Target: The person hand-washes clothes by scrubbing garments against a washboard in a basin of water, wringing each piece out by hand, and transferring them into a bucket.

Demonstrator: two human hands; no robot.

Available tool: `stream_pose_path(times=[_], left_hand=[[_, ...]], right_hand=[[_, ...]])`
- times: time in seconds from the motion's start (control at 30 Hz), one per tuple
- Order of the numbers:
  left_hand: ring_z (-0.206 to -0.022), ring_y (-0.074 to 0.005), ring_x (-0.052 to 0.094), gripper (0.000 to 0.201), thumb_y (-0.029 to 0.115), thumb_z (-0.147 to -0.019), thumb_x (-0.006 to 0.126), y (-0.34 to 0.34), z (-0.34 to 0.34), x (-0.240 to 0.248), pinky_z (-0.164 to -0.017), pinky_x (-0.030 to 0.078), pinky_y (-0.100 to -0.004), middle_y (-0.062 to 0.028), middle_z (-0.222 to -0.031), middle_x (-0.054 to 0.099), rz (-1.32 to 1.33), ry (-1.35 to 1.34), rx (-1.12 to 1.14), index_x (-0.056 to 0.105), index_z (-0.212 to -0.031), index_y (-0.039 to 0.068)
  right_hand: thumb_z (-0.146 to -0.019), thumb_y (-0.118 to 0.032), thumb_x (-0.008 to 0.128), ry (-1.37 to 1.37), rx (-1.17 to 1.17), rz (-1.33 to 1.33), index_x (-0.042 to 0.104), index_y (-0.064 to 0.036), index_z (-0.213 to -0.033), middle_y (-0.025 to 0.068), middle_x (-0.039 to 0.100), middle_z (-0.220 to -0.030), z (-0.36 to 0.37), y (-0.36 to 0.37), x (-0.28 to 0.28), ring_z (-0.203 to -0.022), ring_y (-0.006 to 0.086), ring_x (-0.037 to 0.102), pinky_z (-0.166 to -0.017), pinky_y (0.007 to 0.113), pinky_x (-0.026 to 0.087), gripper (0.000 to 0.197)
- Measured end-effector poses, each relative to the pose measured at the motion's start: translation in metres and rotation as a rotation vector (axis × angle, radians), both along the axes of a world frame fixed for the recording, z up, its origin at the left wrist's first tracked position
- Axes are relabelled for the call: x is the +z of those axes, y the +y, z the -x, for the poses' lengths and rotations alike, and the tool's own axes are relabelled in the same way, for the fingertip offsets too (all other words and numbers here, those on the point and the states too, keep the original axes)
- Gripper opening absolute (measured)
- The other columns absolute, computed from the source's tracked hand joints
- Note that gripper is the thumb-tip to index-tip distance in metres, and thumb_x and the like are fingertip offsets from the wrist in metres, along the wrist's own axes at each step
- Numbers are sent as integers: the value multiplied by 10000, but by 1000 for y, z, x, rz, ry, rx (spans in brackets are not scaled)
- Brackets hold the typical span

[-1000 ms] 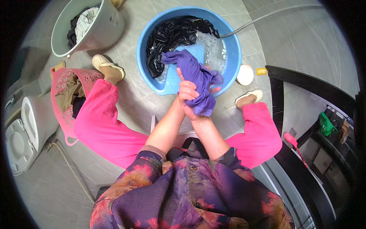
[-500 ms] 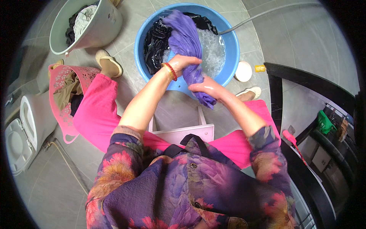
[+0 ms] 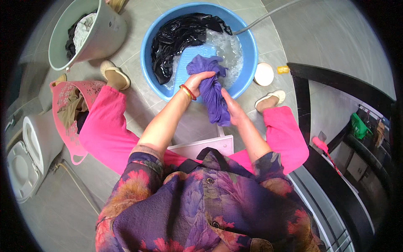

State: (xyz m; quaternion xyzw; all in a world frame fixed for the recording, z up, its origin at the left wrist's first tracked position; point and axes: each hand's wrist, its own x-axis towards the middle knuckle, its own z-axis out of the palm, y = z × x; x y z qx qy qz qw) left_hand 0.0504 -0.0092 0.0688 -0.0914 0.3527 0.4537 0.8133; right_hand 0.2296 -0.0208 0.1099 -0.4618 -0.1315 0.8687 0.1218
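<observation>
Over the near edge of a blue basin [image 3: 250, 54], I hold a loosely twisted purple cloth [image 3: 215, 100] in front of me. My left hand [image 3: 195, 82], with red and gold bracelets at the wrist, is closed round its upper part. Lower down, my right hand [image 3: 234, 110] grips its right side, thumb upward; the fingers are partly hidden. Behind the cloth, a light blue ribbed washboard [image 3: 191, 61] leans in the basin. Wet black clothes [image 3: 178, 35] lie in the water at the back and left, with foamy water [image 3: 226, 44] on the right.
A grey hose [image 3: 260, 19] runs into the basin. Right of it are a round white lid-like thing [image 3: 264, 74] and a yellow item [image 3: 283, 69]. A pale green tub [image 3: 103, 38] and a pink basket [image 3: 63, 122] hold clothes at left. A low stool [image 3: 210, 145] stands before me.
The purple cloth has come nearer to me and loosened from its tight twist. My right hand has turned and shifted lower, uncovering the washboard in the basin.
</observation>
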Motion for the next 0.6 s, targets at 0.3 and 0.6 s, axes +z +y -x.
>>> stream_pose_path(times=[0.3, 0.6], left_hand=[[-837, -189, 604, 239, 60, -772, 633, -14, -14, 40, -778, 486, -324, -83, -947, 628, -105, 99, 315, 602, -1003, 5], [-876, -181, 592, 212, 117, -818, 605, -8, -39, 69, -798, 480, -315, -84, -990, 610, 16, 69, 510, 606, -1002, 13]], right_hand=[[-829, -510, 500, 121, -259, 339, 464, -122, -1183, 122, 535, -1132, -11, -4, 4, -999, 360, 527, -847, 580, 391, 526], [-729, 58, 502, -236, -858, -728, 468, 8, -987, 103, 554, -889, 41, 49, 76, -762, 215, 575, -686, 317, 495, 265]])
